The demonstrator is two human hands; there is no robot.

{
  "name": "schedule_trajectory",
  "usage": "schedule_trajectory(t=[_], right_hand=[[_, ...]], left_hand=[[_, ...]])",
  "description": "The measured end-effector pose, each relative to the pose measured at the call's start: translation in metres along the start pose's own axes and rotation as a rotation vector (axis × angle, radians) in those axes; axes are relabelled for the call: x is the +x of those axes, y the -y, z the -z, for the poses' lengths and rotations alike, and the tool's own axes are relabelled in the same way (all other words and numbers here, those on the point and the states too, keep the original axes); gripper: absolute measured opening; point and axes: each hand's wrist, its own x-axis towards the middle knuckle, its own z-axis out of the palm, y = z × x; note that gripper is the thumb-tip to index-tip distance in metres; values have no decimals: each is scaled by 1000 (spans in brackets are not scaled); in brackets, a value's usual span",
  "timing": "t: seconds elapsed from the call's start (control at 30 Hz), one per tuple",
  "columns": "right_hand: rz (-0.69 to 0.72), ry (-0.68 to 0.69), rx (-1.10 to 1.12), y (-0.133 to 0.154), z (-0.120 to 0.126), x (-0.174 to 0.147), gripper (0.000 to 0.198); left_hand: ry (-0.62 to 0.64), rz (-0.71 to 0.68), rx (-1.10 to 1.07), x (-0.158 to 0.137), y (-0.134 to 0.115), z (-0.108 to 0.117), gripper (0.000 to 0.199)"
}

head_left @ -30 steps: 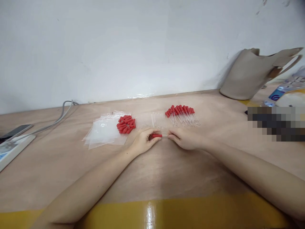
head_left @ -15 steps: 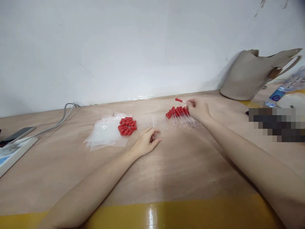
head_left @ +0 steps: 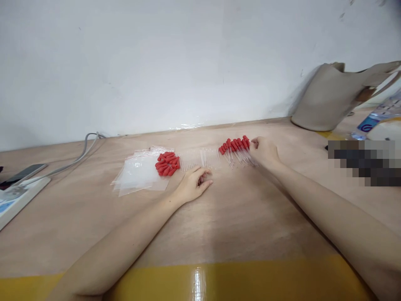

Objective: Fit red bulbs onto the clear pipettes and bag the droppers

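Observation:
My left hand (head_left: 194, 184) rests on the table, thumb apart from loosely curled fingers, holding nothing. Just beyond it lies a row of clear thin tubes (head_left: 203, 158). Left of these is a pile of loose red rubber bulbs (head_left: 167, 163), partly on clear plastic zip bags (head_left: 136, 175). To the right, droppers (head_left: 235, 146) with red bulbs and clear stems lie side by side. At this row's right end my right hand (head_left: 265, 149) has its fingers closed by the outermost dropper (head_left: 246, 139); the fingertips' grip is partly hidden.
A beige bag (head_left: 322, 100) stands against the wall at the back right, with a plastic bottle (head_left: 368, 123) beside it. On the left are a phone (head_left: 26, 173), a white power strip (head_left: 28, 198) and a grey cable (head_left: 78, 159). Yellow tape (head_left: 163, 282) runs along the front edge.
My right hand has come down and slightly right, bringing its dropper from above the row to the row's right end. My left hand has stayed in place.

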Motion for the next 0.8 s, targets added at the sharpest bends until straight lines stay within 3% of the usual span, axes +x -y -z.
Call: schedule_trajectory(t=[0.27,0.63,0.8], right_hand=[[-42,192,-118,2,5,-4,19],[15,245,-148,5,5,-4,17],[-26,301,-203,3,11,0,18]], left_hand=[[5,-23,6,0,0,0,16],[29,-23,5,1,0,1,12],[23,-39,-3,1,2,0,11]])
